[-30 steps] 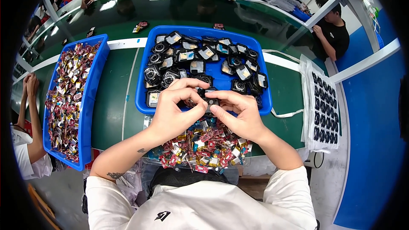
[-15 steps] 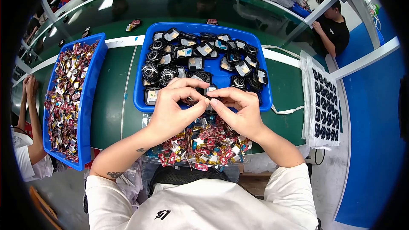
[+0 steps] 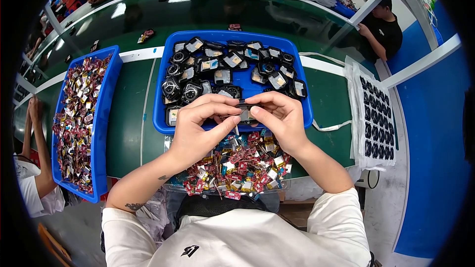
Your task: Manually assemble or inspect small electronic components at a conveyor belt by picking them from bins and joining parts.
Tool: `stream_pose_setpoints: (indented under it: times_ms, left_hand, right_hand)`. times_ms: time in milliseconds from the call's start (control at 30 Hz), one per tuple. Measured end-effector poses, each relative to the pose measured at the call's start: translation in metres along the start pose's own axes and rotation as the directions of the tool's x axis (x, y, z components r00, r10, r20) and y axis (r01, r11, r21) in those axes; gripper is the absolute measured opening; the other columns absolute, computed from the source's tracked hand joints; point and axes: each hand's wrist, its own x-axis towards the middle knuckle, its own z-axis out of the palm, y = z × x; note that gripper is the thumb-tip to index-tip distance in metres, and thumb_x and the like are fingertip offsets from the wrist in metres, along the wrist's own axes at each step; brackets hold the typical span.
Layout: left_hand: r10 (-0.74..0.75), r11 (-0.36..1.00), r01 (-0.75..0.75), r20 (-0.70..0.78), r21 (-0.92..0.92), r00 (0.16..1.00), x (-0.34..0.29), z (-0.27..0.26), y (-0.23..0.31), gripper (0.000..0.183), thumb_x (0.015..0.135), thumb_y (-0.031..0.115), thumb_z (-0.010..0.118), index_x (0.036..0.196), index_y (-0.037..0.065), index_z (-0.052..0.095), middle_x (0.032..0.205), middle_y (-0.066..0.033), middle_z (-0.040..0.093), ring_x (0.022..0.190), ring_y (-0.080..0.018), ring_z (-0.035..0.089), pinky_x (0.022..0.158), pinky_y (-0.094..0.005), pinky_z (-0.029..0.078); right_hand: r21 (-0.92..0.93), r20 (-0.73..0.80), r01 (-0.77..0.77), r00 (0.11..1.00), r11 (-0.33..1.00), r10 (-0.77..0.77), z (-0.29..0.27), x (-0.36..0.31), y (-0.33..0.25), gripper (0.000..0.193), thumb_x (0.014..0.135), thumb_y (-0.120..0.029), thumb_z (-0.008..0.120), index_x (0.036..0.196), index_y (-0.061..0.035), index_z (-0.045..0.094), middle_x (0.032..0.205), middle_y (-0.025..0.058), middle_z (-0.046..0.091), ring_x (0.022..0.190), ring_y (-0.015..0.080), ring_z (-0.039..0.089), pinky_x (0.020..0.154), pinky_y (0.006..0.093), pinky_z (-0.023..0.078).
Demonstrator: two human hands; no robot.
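Observation:
Between my two hands, over the front edge of a blue tray, is a black watch case with a pale grey inner face. My left hand has its fingers closed at the case's left edge. My right hand grips the right edge, its thumb lying on the inner face. The fingers partly hide the case. Many black watch cases lie jumbled in the tray, some with pale inner faces up. Below my hands are loose red circuit boards with small silver and yellow parts.
At my left stands a long blue tray heaped with similar boards. White sheets bearing rows of black discs lie at the right. Beyond is a green conveyor with scattered pieces. Other people sit nearby; a metal frame post rises at right.
The watch case shows more between my hands. My right thumb has shifted onto its inner face, and my fingertips have spread from a tight pinch to the edges. The view has shifted slightly.

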Motion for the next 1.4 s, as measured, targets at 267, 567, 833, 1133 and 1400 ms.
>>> stream_pose_setpoints:
  times_ms: [267,567,833,1133,1400]
  left_hand:
    - [0.079,0.997,-0.079,-0.010,-0.001,0.997,0.000,0.004,0.004,0.014,0.077,-0.001,0.069,0.090,-0.001,0.068,0.098,-0.0102,0.062,0.081,-0.0122,0.063,0.069,-0.0238,0.053]
    - [-0.045,0.998,0.046,0.038,-0.031,0.998,-0.002,-0.002,0.003,0.010,0.077,0.002,0.070,0.085,-0.003,0.066,0.081,-0.0072,0.062,0.074,-0.0105,0.062,0.065,-0.0212,0.050]
    - [-0.144,0.979,0.160,0.126,-0.128,0.981,-0.001,-0.005,0.004,0.011,0.080,0.005,0.069,0.086,-0.004,0.066,0.080,-0.0063,0.064,0.070,-0.0083,0.060,0.063,-0.0207,0.048]
    - [-0.306,0.920,0.333,0.153,-0.206,0.940,0.002,-0.005,0.005,0.012,0.082,0.005,0.068,0.088,-0.004,0.063,0.079,-0.0051,0.065,0.069,-0.0061,0.060,0.061,-0.0192,0.048]
    - [-0.332,0.926,0.335,0.045,-0.174,0.942,0.001,-0.003,0.002,0.018,0.080,0.006,0.071,0.079,0.003,0.053,0.070,-0.0003,0.060,0.062,-0.0013,0.054,0.053,-0.0155,0.042]
  right_hand:
    - [-0.040,-0.030,0.025,0.999,0.999,-0.026,0.000,0.000,-0.001,0.015,0.084,-0.005,0.062,0.098,0.0010,0.062,0.085,0.0064,0.066,0.074,0.0070,0.061,0.057,0.0175,0.046]
    - [-0.044,-0.063,0.029,0.998,0.999,-0.032,0.002,-0.001,0.002,0.016,0.085,0.000,0.061,0.100,0.0031,0.059,0.089,0.0079,0.064,0.080,0.0084,0.061,0.069,0.0201,0.049]
    - [-0.048,-0.072,0.091,0.993,0.995,-0.094,0.003,-0.003,0.009,0.016,0.080,0.005,0.064,0.094,0.0031,0.057,0.095,0.0106,0.063,0.085,0.0112,0.062,0.074,0.0226,0.052]
    - [-0.147,-0.030,0.274,0.959,0.951,-0.281,0.008,-0.006,0.013,0.016,0.076,0.005,0.066,0.088,0.0024,0.055,0.099,0.0150,0.063,0.087,0.0153,0.065,0.076,0.0265,0.055]
    - [-0.229,-0.023,0.216,0.974,0.949,-0.227,0.008,-0.009,0.004,0.015,0.079,0.001,0.068,0.091,0.0020,0.059,0.095,0.0121,0.065,0.084,0.0144,0.066,0.075,0.0256,0.054]
